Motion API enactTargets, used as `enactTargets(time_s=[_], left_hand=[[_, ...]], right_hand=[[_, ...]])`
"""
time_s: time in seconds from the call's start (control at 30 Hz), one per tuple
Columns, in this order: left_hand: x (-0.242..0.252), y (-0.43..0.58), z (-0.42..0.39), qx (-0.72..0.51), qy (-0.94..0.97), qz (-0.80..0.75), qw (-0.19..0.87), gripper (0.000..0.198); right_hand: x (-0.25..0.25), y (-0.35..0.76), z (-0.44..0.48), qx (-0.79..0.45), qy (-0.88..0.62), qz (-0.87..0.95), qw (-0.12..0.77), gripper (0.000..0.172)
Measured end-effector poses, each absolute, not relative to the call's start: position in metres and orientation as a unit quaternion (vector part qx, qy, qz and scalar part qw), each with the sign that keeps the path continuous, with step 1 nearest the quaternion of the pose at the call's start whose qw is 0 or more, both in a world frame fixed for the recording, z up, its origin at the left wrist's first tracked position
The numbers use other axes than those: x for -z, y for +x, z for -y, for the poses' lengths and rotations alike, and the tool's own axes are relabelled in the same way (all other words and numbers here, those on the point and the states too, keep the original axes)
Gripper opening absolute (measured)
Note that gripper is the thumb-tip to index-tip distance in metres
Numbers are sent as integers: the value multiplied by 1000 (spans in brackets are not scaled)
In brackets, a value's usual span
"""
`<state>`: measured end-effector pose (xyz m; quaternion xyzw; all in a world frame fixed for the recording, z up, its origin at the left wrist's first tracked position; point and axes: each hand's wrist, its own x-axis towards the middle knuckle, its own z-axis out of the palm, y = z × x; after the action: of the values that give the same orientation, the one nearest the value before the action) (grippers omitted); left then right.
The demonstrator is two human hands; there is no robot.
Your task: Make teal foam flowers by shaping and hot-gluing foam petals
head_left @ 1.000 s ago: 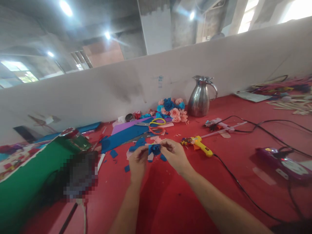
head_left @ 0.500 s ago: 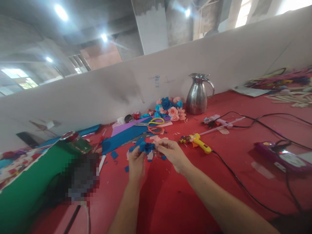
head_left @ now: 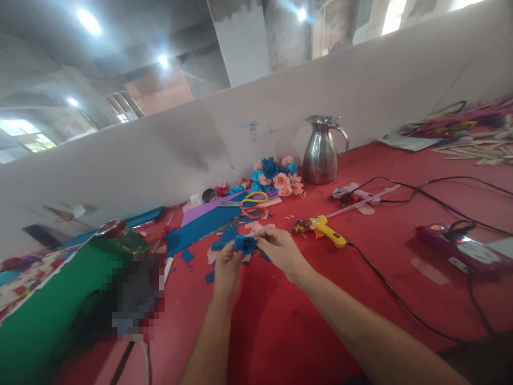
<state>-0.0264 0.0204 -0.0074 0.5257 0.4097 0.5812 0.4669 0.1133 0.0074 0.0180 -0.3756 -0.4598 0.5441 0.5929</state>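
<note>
A small dark blue paper flower (head_left: 246, 244) is pinched between my two hands above the red table (head_left: 296, 321). My left hand (head_left: 227, 269) grips its left side, and the fingers of my right hand (head_left: 279, 250) hold its right edge. Blue paper scraps (head_left: 187, 256) lie around and behind my hands. Farther back are a strip of blue paper (head_left: 204, 230), scissors with yellow handles (head_left: 255, 197) and a second pair with orange-red handles (head_left: 254, 213). A yellow glue gun (head_left: 329, 232) rests to the right of my right hand.
Pink and blue paper flowers (head_left: 276, 175) stand beside a steel jug (head_left: 320, 152) at the back. A second glue gun (head_left: 356, 195), cables and a purple power strip (head_left: 465, 248) lie at right. At left are a green box (head_left: 52, 299) and a jar (head_left: 122, 237).
The blue flower has turned between my fingers, its ruffled petals now facing me more. My hands stay close together around it. The camera view has shifted slightly.
</note>
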Motion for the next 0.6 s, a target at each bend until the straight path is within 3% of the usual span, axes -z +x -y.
enactTargets(time_s=[0.1, 0.37, 0.5, 0.6], left_hand=[[5, -25, -19, -574, 539, -398, 470, 13], [4, -22, -19, -565, 552, -373, 486, 5], [8, -26, -22, -577, 516, -392, 498, 9], [12, -29, -25, -601, 479, -387, 510, 16]], right_hand=[[-18, 113, -8, -567, -374, 441, 586, 21], [-18, 113, -7, -568, -358, 448, 590, 23], [-16, 110, -6, -599, -310, 433, 598, 18], [-17, 110, -3, -618, -283, 426, 597, 27]])
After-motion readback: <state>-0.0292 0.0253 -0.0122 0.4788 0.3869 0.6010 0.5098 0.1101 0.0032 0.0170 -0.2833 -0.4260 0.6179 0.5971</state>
